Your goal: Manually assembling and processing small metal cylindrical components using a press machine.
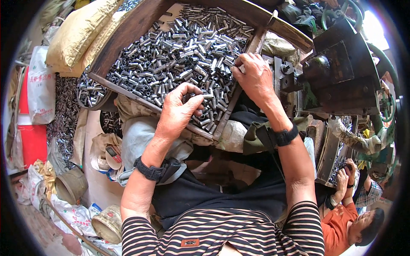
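Observation:
A wooden tray point(252, 48) in front of me holds a heap of small metal tubes point(171, 55). My left hand point(179, 109) is over the tray's near edge, its fingers curled and the thumb drawn toward the index finger beside the tubes. What lies inside its grip is hidden. At the tray's right side, my right hand point(256, 77) is closed, fingertips turned inward over the side board. A small pale bit shows between its thumb and fingers, too little to name. Both wrists wear black bands.
A dark machine point(329, 72) stands to the right, close to my right forearm. Beyond it a co-worker in an orange top point(341, 228) handles parts at another tray. Stuffed sacks point(81, 34), a basin of tubes point(92, 91) and buckets point(70, 186) are on the left.

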